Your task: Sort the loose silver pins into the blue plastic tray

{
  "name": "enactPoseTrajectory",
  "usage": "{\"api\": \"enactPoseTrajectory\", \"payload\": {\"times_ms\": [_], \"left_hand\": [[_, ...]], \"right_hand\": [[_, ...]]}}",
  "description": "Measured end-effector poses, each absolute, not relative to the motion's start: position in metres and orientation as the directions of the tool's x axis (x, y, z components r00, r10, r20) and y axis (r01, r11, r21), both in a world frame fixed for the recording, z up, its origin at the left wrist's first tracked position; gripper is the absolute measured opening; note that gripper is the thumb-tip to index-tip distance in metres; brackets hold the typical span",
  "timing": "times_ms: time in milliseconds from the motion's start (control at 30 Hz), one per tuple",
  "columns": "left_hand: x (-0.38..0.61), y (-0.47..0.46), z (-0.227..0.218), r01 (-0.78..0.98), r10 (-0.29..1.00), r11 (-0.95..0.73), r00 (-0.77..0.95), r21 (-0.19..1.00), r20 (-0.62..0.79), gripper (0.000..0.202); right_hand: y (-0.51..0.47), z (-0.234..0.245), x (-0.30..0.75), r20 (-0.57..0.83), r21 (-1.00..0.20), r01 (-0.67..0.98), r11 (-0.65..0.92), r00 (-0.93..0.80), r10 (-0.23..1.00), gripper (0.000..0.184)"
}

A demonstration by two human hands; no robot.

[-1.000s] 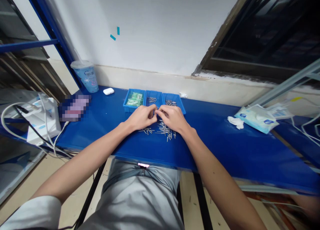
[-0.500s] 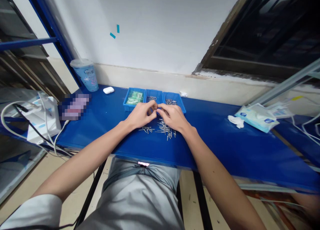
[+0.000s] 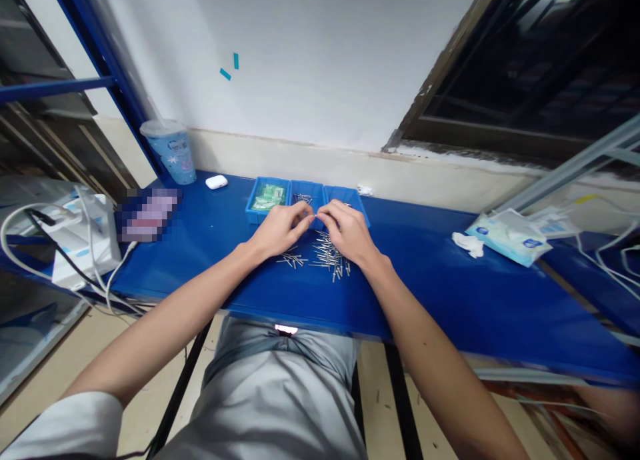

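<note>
My left hand point(image 3: 283, 228) and my right hand point(image 3: 346, 229) meet over the front of the blue bins, fingers closed in a pinch. Between their fingertips shows a tiny bright metal piece, apparently a rivet point(image 3: 315, 216); most of it is hidden. Below my right hand lies a heap of thin silvery pins that look like blind rivets point(image 3: 327, 255), partly covered by that hand. A smaller group of rivets point(image 3: 293, 257) lies under my left hand. Behind are three joined bins: the left bin point(image 3: 251, 207) holds green-and-clear packets, the middle bin point(image 3: 306, 184) metal pins; my right hand largely covers the right bin point(image 3: 350, 195).
On the blue table point(image 3: 430, 273) stand a lidded cup point(image 3: 173, 155) and a white earbud case point(image 3: 217, 182). A power strip with cables point(image 3: 85, 243) and a blurred flat object point(image 3: 150, 215) are left. Right lie a crumpled tissue point(image 3: 469, 245) and a tissue pack point(image 3: 510, 237).
My fingertips have drawn slightly apart, and a bright bit now shows between them. My right hand has shifted a little and covers more of the right bin. The rivet piles look the same.
</note>
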State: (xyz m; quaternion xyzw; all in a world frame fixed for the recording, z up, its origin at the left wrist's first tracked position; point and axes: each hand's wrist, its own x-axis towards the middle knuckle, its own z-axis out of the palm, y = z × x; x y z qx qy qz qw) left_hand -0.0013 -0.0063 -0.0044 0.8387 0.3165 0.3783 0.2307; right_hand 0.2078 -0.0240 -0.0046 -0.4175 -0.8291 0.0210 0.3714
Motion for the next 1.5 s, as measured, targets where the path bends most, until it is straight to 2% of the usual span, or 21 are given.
{"api": "enactPoseTrajectory", "payload": {"times_ms": [367, 767, 1000, 1233, 1500], "left_hand": [[0.0005, -0.0035, -0.0077, 0.397, 0.728, -0.671, 0.512, 0.626, 0.456, 0.023], [-0.001, -0.0064, -0.0034, 0.382, 0.698, -0.705, 0.526, 0.598, 0.487, 0.025], [-0.0011, -0.0041, -0.0057, 0.38, 0.68, -0.724, 0.534, 0.575, 0.503, 0.024], [-0.0007, -0.0024, -0.0076, 0.354, 0.662, -0.742, 0.517, 0.569, 0.542, 0.023], [-0.001, -0.0027, -0.0055, 0.361, 0.643, -0.764, 0.489, 0.535, 0.589, 0.025]], "right_hand": [[-0.0254, -0.0017, 0.206, 0.63, -0.35, 0.698, 0.625, -0.318, 0.709, 0.02], [-0.0247, -0.0015, 0.2088, 0.641, -0.341, 0.697, 0.63, -0.318, 0.699, 0.023], [-0.0227, -0.0037, 0.2092, 0.661, -0.345, 0.691, 0.635, -0.301, 0.687, 0.018], [-0.0213, -0.0044, 0.2087, 0.712, -0.294, 0.671, 0.681, -0.321, 0.624, 0.016], [-0.0168, -0.005, 0.2108, 0.73, -0.245, 0.711, 0.66, -0.313, 0.608, 0.021]]}}
